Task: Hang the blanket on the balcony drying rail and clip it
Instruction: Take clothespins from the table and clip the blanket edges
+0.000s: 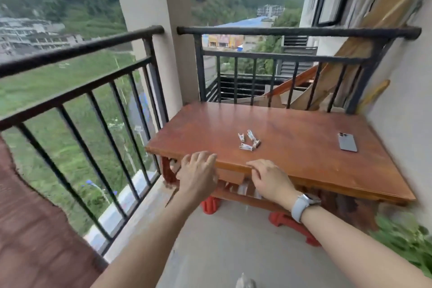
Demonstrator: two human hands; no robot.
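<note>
A brownish-red blanket (30,224) hangs over the black balcony rail (77,50) at the far left, covering its lower left part. Several white clips (249,140) lie in a loose group on the wooden table (304,147). My left hand (198,173) and my right hand (271,179) both reach toward the table's near edge, fingers spread, nothing held. The clips lie a little beyond my right hand. A pale watch sits on my right wrist.
A grey phone (347,142) lies on the table's right side. A second rail section (297,31) runs behind the table, with wooden boards (364,47) leaning on the right wall. Red stool legs (289,220) show under the table. A green plant (406,241) is at the lower right.
</note>
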